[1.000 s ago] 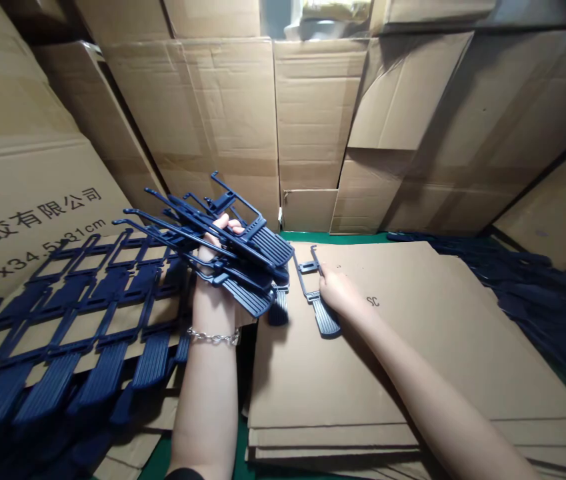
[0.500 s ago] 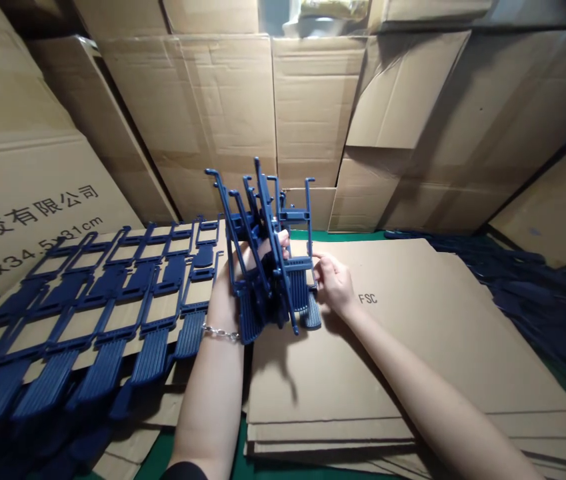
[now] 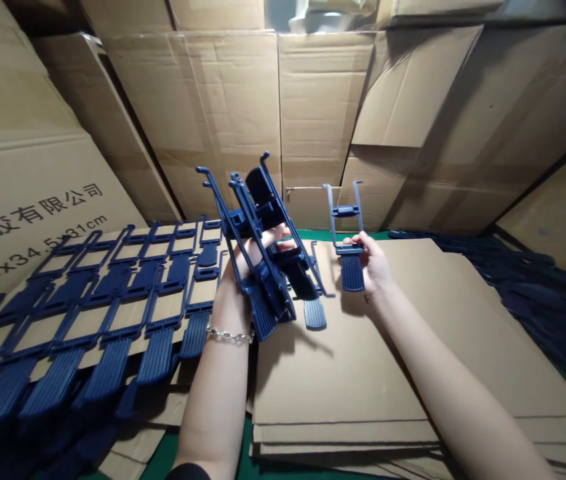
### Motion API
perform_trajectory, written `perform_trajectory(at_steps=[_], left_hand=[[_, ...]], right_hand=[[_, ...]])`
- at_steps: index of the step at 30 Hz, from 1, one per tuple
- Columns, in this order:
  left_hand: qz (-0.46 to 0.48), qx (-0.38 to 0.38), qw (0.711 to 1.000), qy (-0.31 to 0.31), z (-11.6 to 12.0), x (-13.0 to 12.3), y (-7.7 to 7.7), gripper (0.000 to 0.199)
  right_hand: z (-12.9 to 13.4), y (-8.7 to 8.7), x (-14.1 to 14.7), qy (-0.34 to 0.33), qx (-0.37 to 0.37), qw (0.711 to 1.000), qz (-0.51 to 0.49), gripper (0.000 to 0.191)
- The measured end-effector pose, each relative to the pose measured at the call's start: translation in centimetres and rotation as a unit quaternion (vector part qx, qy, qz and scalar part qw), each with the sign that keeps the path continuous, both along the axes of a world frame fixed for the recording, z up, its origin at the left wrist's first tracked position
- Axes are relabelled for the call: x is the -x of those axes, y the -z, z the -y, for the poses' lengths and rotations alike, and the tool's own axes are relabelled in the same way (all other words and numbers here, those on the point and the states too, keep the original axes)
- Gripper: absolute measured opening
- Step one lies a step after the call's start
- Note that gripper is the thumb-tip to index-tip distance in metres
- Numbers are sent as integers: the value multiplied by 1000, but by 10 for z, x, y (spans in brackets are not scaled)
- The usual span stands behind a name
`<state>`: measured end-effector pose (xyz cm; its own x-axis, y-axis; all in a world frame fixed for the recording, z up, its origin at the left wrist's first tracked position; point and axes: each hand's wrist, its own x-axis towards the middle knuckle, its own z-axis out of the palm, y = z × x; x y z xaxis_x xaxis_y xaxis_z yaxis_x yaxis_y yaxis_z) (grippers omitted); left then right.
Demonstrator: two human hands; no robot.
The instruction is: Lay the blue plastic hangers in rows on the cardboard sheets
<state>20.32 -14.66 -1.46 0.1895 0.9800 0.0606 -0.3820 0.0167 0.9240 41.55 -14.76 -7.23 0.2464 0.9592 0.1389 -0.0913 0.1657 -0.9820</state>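
Observation:
Several dark blue plastic frames [image 3: 263, 267] stand bunched at odd angles in my left hand [image 3: 275, 237], whose fingers are partly hidden behind them. To the right, my right hand [image 3: 373, 267] is closed on a single blue frame [image 3: 347, 212], held upright by its middle, with a ribbed plate at its lower end. Another blue frame [image 3: 315, 315] lies on the cardboard stack [image 3: 343, 380] beneath the bunch, mostly covered by it.
Rows of overlapping blue frames [image 3: 113, 320] lie on cardboard at the left. A dark pile of similar pieces [image 3: 537, 300] is at the right. Cardboard boxes [image 3: 323, 100] wall off the back, and a printed box [image 3: 27, 200] leans at the left. Green surface [image 3: 247, 447] shows at the front.
My right hand has moved right and away from the bunch, with one frame now apart in it. The bunch in my left hand has tilted and spread.

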Motion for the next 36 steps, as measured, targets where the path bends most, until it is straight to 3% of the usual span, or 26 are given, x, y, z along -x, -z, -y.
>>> perform_trajectory(at_steps=[3,5,7,10,12,14,17,22,26,28,32,34,36], left_hand=[[34,25,999,-24,2,6,-4,18],[93,6,995,-23,2,10,-6,12],[165,-11,986,-21,3,12,-9,5],[235,-28,971,-39,8,13,-14,4],[238,-46,967,-77,12,13,-16,10],[234,-61,965,-101,14,15,-17,16],[264,-56,959,-81,10,18,-19,19],[241,-22,970,-23,-1,21,-18,20],[131,0,991,5,-3,16,-14,18],[82,-13,997,-1,-1,11,-12,18],[5,-35,998,43,0,3,-6,22],[-25,-34,997,60,-1,0,-3,27],[-44,-43,996,70,-3,-2,0,30]], right_hand=[[-11,3,-21,65,1,997,42,39],[-13,5,-28,104,21,983,147,39],[-11,8,-28,123,54,942,307,41],[-7,15,-17,95,126,845,511,44],[-5,21,-7,69,164,811,557,37],[-4,26,2,58,170,803,568,31],[-4,28,10,56,159,794,584,26],[-1,25,15,41,147,795,587,25],[4,22,20,36,137,807,574,28],[9,19,23,51,101,834,541,29],[25,4,36,36,-82,931,353,34],[37,-9,44,-15,-141,953,267,39],[49,-24,51,-68,-162,956,237,36]])
